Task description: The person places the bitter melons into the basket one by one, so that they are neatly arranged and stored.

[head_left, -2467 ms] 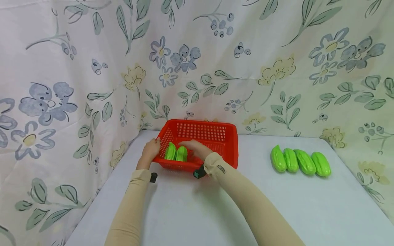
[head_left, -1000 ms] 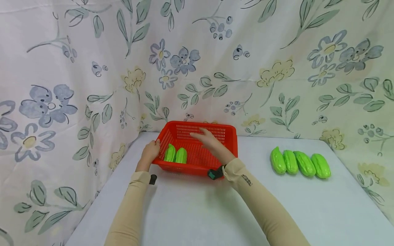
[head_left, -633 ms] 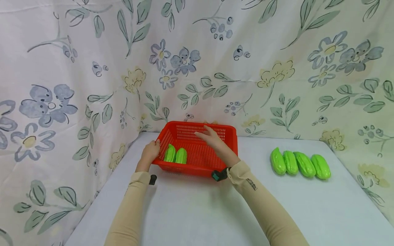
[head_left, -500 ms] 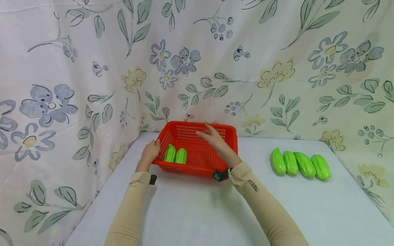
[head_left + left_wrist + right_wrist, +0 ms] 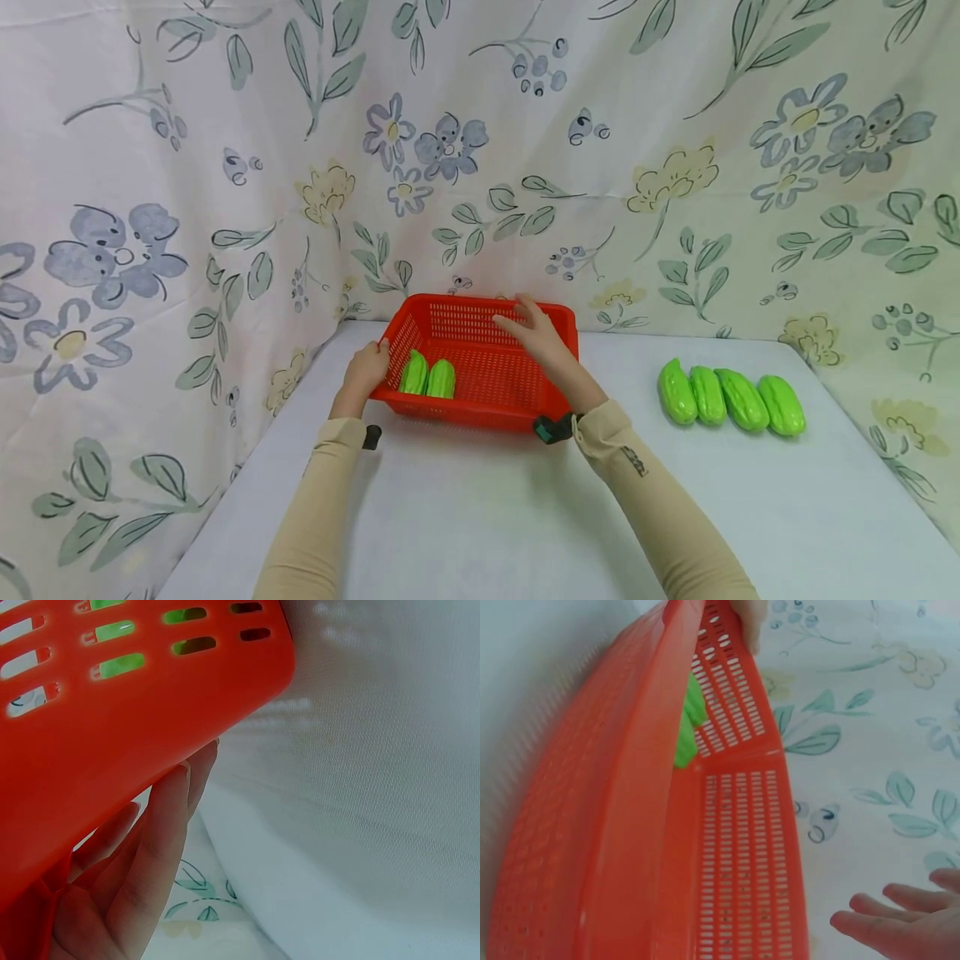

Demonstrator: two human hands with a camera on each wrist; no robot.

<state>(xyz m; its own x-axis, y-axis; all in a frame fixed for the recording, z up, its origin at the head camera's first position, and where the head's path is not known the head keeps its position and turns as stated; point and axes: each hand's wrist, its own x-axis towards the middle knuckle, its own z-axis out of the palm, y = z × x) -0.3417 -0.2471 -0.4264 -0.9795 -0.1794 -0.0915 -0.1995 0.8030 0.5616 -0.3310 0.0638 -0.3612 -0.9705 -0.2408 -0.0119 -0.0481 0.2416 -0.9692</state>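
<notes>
My left hand (image 5: 367,367) holds the left rim of a red perforated plastic basket (image 5: 480,412); in the left wrist view its fingers (image 5: 154,855) lie under the rim, against the outside wall. Two bright green, ribbed, gourd-like vegetables (image 5: 441,380) lie side by side at the left end inside the basket. Over the right part of the basket hovers my right hand (image 5: 546,343), fingers spread and holding nothing. In the right wrist view those fingers (image 5: 900,922) appear beyond the basket's rim, apart from it.
Several more of the same green vegetables (image 5: 742,400) lie in a row at the right of the white table (image 5: 465,517). A floral curtain (image 5: 600,167) hangs close behind the basket and along the left side.
My right hand has risen from beside the vegetables in the basket and moved right, its fingers spreading. The left hand, basket and vegetables have stayed in place.
</notes>
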